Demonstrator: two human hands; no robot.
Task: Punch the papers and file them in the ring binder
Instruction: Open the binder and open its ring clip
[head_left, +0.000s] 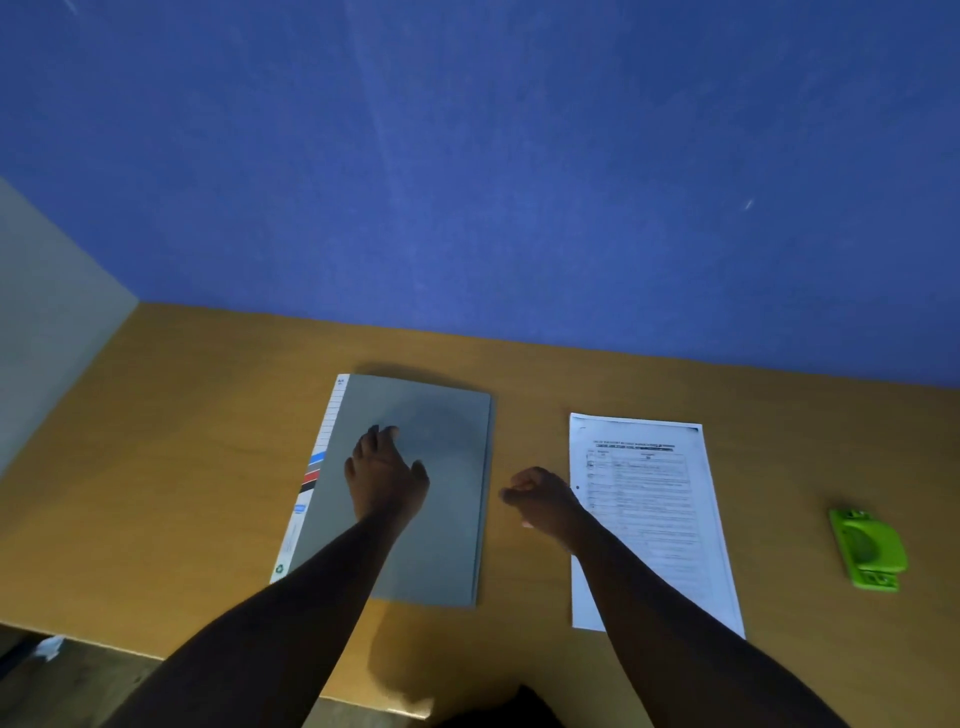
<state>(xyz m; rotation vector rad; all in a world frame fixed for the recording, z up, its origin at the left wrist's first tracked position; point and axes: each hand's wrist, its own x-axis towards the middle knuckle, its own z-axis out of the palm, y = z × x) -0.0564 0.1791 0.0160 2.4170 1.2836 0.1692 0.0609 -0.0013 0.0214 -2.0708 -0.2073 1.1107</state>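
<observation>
A grey ring binder (447, 519) lies closed and flat on the wooden desk, with a white labelled strip along its left edge. My left hand (387, 475) rests palm down on its cover, fingers spread. Right of the binder lies a stack of printed white papers (660, 499). My right hand (543, 496) hovers between binder and papers with the fingers curled in a loose fist, holding nothing; its forearm crosses the papers' lower left corner. A green hole punch (866, 550) sits at the far right of the desk, apart from both hands.
The wooden desk (182, 467) meets a blue wall (519, 182) at the back and a pale panel (47, 322) on the left. The desk's front edge runs along the bottom left, with the floor and a small white scrap (49, 647) below it.
</observation>
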